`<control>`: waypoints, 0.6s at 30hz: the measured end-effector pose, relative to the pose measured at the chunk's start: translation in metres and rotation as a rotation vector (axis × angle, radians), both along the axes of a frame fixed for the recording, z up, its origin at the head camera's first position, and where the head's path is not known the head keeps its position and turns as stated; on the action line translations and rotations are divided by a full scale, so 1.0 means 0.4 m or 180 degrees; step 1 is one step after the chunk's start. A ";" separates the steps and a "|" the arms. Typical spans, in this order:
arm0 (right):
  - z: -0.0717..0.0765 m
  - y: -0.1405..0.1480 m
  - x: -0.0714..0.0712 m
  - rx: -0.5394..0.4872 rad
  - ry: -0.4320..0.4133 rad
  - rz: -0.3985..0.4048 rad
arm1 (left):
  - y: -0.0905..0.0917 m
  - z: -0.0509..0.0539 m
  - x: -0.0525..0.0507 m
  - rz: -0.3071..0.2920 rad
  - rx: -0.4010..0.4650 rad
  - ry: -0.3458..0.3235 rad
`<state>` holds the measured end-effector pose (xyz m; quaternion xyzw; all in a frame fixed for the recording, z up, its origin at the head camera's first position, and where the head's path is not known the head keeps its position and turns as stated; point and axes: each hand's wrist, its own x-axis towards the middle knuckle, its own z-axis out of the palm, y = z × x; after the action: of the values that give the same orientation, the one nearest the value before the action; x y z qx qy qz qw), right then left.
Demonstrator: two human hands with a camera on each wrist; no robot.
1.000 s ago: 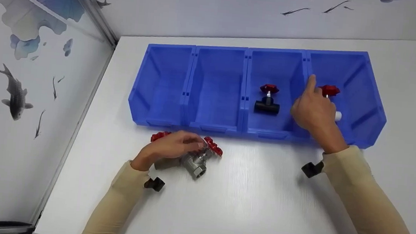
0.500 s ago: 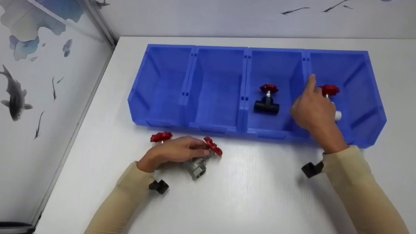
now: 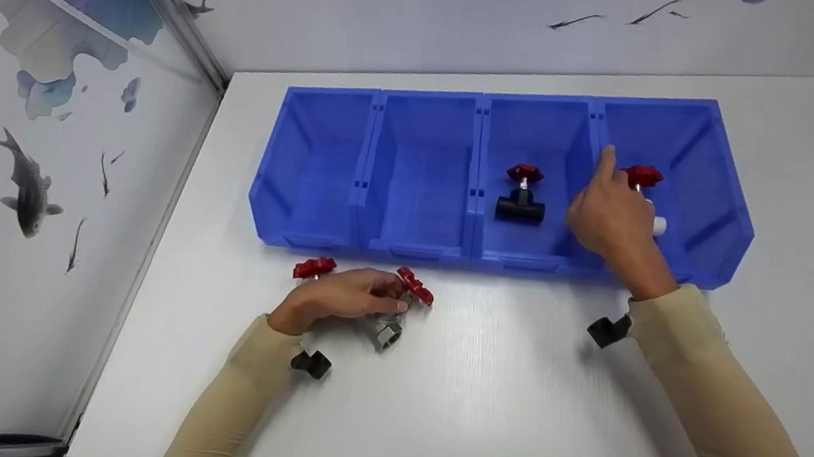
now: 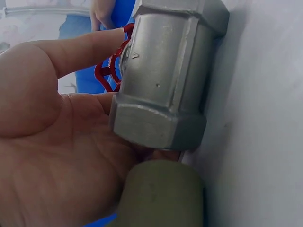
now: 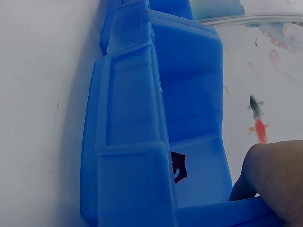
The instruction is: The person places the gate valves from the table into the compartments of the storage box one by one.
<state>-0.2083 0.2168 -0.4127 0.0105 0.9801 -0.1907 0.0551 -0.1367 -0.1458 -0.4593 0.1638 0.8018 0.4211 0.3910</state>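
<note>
My left hand [image 3: 346, 293] grips a grey metal valve [image 3: 382, 329] lying on the table, its thumb and fingers around the part below the red handwheel [image 3: 415, 286]. The left wrist view shows the hexagonal-ended valve body [image 4: 156, 71] close up, the thumb reaching toward the wheel and the other fingertips hidden behind. Beside it lies an olive-green pipe end [image 4: 161, 194], apparently of a second valve whose red wheel [image 3: 314, 267] shows behind the hand. My right hand [image 3: 613, 215] holds the divider between the two right blue bins [image 3: 584, 262], index finger straight along it; some fingers are hidden.
Four joined blue bins stand across the table [image 3: 481, 397]. A black valve with a red wheel [image 3: 521, 207] lies in the third bin, and a white one [image 3: 658, 226] in the rightmost, partly behind my right hand. Walls rise at the left and back.
My left hand has shifted slightly right and down over the metal valve, its thumb now lower against it, uncovering the other red wheel. The right hand stays on the divider.
</note>
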 end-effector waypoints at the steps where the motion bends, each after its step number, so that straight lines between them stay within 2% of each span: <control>1: 0.000 0.000 0.000 0.0001 -0.0003 -0.0002 | -0.001 0.002 0.000 0.0005 -0.0013 -0.0019; 13: -0.001 -0.001 0.000 0.0006 0.0042 0.0015 | -0.013 0.014 0.001 0.0054 -0.0150 -0.0150; 18: -0.002 0.001 0.000 0.0034 0.0062 0.0022 | -0.017 0.015 0.000 -0.0034 -0.0084 -0.0073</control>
<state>-0.2083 0.2173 -0.4133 0.0056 0.9816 -0.1854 0.0462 -0.1366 -0.1528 -0.4532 0.1581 0.8019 0.4103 0.4045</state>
